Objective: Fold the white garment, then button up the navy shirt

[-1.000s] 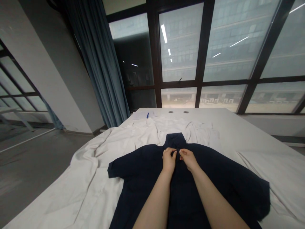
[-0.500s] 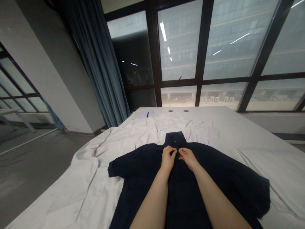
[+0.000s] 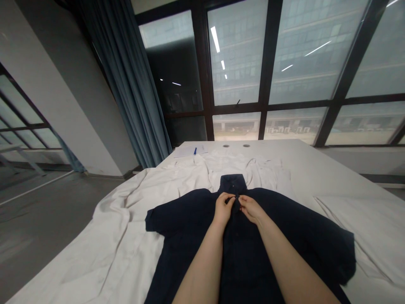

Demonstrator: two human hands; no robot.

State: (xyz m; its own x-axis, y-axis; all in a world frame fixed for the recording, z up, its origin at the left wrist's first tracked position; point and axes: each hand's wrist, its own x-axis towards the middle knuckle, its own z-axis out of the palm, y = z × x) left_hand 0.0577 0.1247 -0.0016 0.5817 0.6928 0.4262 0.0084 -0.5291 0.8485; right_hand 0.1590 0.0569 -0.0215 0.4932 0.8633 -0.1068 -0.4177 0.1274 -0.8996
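Note:
A dark navy short-sleeved shirt lies flat and face up, its collar pointing away from me. My left hand and my right hand meet at the shirt's front placket just below the collar. The fingertips of both hands pinch the fabric there. Any button or buttonhole between them is hidden by my fingers. Beneath the shirt is a crumpled white cloth.
The cloth covers a large white table with several folds. A sheet of paper and a blue pen lie at its far end. Dark-framed windows and a blue-grey curtain stand behind, with a grey floor to the left.
My fingers have shifted slightly on the placket, and the right hand has turned a little. The whole view has tilted slightly with my head, and the shirt has not visibly moved.

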